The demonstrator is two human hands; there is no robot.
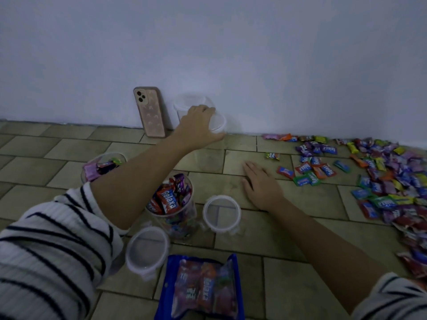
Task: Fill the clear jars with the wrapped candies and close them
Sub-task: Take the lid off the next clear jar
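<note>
"Relaxa" wrappers (166, 199) in clear jar (187, 219)

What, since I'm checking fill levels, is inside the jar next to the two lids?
Wrapped candies fill the jar to its rim, red Relaxa packs on top. The left forearm covers part of it.

Lighting: dim, diffuse, cool bluish cast. Shadows: faint, soft-edged on the tiled floor (300, 239). Focus: soft throughout (print on the wrapped candies (381, 181) smears); clear jar (218, 124) barely separates from the wall (231, 54). Edges: wide-angle bowing; striped sleeve (46, 239) stretched.
</note>
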